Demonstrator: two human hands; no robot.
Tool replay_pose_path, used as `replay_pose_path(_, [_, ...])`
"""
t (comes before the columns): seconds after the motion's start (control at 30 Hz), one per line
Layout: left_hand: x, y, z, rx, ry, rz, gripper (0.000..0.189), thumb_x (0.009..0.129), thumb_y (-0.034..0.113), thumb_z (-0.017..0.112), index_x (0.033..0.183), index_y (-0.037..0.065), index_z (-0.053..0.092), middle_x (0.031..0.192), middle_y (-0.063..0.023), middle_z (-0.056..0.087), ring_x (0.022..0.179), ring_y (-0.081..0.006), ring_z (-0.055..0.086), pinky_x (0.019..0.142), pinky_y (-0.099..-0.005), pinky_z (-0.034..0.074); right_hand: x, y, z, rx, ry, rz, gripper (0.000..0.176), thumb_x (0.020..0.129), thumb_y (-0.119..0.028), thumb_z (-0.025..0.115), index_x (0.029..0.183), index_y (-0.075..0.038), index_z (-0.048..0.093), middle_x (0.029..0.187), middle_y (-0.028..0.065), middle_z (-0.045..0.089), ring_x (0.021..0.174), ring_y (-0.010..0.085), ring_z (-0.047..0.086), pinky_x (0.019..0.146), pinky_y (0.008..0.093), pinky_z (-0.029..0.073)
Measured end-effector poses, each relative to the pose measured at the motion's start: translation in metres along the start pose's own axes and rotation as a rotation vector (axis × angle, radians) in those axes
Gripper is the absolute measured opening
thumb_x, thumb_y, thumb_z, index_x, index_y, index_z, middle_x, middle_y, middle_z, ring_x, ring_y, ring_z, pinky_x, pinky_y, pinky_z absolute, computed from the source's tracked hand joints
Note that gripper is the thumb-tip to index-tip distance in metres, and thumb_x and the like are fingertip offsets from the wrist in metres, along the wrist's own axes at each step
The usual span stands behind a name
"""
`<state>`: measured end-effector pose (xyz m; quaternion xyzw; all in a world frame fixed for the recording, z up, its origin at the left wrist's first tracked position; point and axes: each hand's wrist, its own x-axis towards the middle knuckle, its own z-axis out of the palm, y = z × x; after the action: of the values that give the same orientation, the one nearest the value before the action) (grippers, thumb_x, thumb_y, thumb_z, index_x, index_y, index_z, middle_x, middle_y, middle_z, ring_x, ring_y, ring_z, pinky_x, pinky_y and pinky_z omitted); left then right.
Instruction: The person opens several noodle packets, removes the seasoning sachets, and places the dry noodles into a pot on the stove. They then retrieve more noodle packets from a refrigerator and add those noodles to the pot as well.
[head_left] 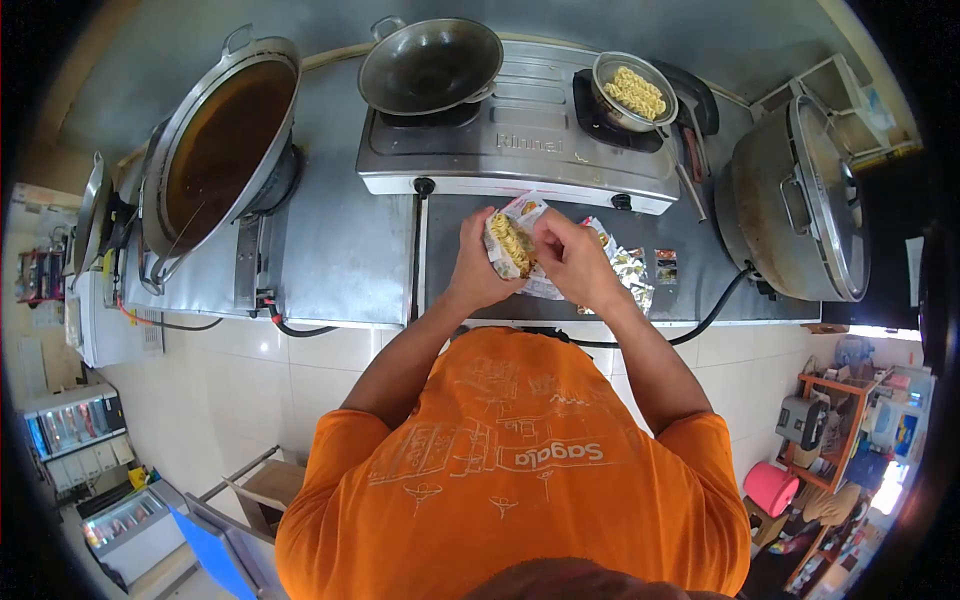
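My left hand (482,266) grips an opened packet from its left side. A block of dry instant noodles (510,243) shows in the torn wrapper (526,208). My right hand (578,262) is closed at the wrapper's right edge, with its fingertips pinched together there; part of the wrapper is hidden behind it. To the right of that hand lies an opened, silvery noodle wrapper (632,268) on the counter. A small printed sachet (666,266) lies beside it. At the back right, a small pot (603,103) on the stove holds another noodle block (636,93).
The two-burner stove (530,120) stands just beyond my hands, with a dark wok (400,75) on its left burner. A big pan of brown liquid (225,140) stands at left. At right are a large lidded pot (765,200) and a black hose (715,310).
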<state>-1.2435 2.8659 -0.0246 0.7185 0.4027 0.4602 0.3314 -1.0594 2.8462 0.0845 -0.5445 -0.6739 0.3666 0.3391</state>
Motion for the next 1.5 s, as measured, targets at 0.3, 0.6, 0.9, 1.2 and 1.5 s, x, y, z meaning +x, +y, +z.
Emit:
replay_pose_path(0.3, [0.009,0.017,-0.001,0.285,-0.104,0.100,0.114,0.055,0.017,0.089,0.148,0.002,0.027,0.137,-0.0233,0.044,0.125,-0.0426,0.045,0.106,-0.0502,0.038,0.017,0.018,-0.022,-0.084,-0.179,-0.079,0.019,0.085,-0.011,0.070,0.101,-0.001,0.068,0.096,0.0163,0.059,0.088,0.0290,0.062,0.077,0.0378,0.050])
replay_pose_path(0.6, [-0.005,0.012,-0.002,0.440,-0.083,0.049,0.114,0.060,0.018,0.088,0.152,0.004,0.022,0.138,-0.0217,0.043,0.125,-0.0419,0.045,0.106,-0.0514,0.037,0.038,0.000,-0.008,-0.300,-0.281,-0.007,0.029,0.075,-0.019,0.071,0.090,0.006,0.070,0.108,0.0257,0.061,0.106,0.0402,0.059,0.094,0.0435,0.048])
replay_pose_path(0.9, [-0.030,-0.013,-0.022,0.394,-0.086,-0.200,0.106,0.068,0.016,0.083,0.153,0.005,0.021,0.126,-0.0213,0.051,0.118,-0.0414,0.050,0.101,-0.0501,0.040,0.054,-0.002,-0.014,-0.217,-0.150,0.041,0.032,0.079,-0.021,0.070,0.094,0.007,0.068,0.106,0.0223,0.061,0.098,0.0344,0.062,0.088,0.0396,0.049])
replay_pose_path(1.2, [-0.069,-0.067,-0.029,0.497,-0.305,-0.334,0.105,0.072,0.024,0.082,0.156,0.013,0.020,0.135,-0.0228,0.047,0.124,-0.0434,0.047,0.104,-0.0537,0.039,0.069,-0.001,-0.119,-0.049,0.114,0.407,0.029,0.087,-0.030,0.065,0.097,-0.002,0.068,0.095,0.0046,0.066,0.087,0.0153,0.058,0.077,0.0317,0.042])
replay_pose_path(1.5, [-0.071,-0.065,-0.027,0.435,-0.276,-0.374,0.103,0.071,0.024,0.084,0.155,0.014,0.025,0.144,-0.0252,0.039,0.133,-0.0450,0.040,0.109,-0.0542,0.036,0.119,0.046,-0.273,0.071,0.471,0.520,0.027,0.085,-0.038,0.061,0.094,-0.013,0.066,0.089,-0.0013,0.060,0.084,0.0144,0.054,0.078,0.0370,0.035])
